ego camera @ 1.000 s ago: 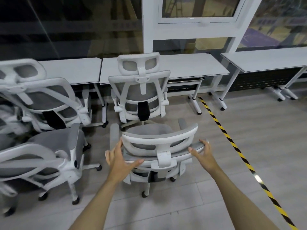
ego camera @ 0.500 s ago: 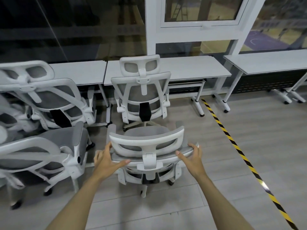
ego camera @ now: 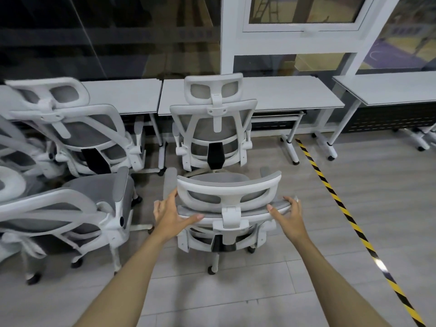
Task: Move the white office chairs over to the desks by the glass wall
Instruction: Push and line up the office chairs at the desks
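Note:
A white office chair [ego camera: 227, 185] with grey mesh stands right in front of me, its back toward me. My left hand [ego camera: 169, 214] grips the left end of its backrest top, thumb lying along the near edge. My right hand [ego camera: 289, 215] grips the right end, fingers curled over the rim. Just beyond it another white chair [ego camera: 213, 128] is parked at a white desk [ego camera: 290, 95] by the glass wall [ego camera: 106, 36].
Two more white chairs [ego camera: 77, 128] [ego camera: 70, 208] crowd the left side, close to the held chair's armrest. A second desk [ego camera: 122, 95] stands at the left and a third [ego camera: 389, 88] at the right. Black-and-yellow floor tape [ego camera: 330, 192] runs diagonally on the right.
The held chair has shifted slightly left and back again, staying just behind the parked chair. My right fingers have curled further over the backrest end. Both hands stay on it.

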Tool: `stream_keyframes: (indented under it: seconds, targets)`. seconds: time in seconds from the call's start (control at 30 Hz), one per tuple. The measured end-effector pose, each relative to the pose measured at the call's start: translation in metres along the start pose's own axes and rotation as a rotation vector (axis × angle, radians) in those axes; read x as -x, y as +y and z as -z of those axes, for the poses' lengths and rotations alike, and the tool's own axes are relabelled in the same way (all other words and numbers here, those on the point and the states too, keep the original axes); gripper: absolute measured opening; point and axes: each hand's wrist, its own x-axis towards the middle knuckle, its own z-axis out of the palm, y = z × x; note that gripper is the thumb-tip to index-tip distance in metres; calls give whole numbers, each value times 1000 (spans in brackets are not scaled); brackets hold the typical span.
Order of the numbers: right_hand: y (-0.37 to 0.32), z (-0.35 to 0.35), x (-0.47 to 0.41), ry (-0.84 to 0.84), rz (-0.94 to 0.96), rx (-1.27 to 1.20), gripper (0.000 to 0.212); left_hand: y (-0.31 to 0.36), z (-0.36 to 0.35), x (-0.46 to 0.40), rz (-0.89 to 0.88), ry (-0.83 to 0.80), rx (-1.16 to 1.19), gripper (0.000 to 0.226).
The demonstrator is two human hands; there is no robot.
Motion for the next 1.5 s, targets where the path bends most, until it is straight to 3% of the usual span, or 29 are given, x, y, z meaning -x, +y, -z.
stream_keyframes:
  seconds: [0.4, 0.7, 1.07, 1.5]
  targets:
    - [-24, 18, -71, -29, -6, 8, 80, 33, -21, -60, 4, 13, -14, 133]
    - [-19, -7, -42, 5, 8, -54, 76, 19, 3, -48, -58, 40, -94, 129]
    - [-30, -24, -51, -32, 0, -54, 85, 3, 12, -69, -127, 73, -88, 121]
    - [-26, -8, -63, -107, -82, -31, 121, 27, 4, -49, -97, 71, -128, 127]
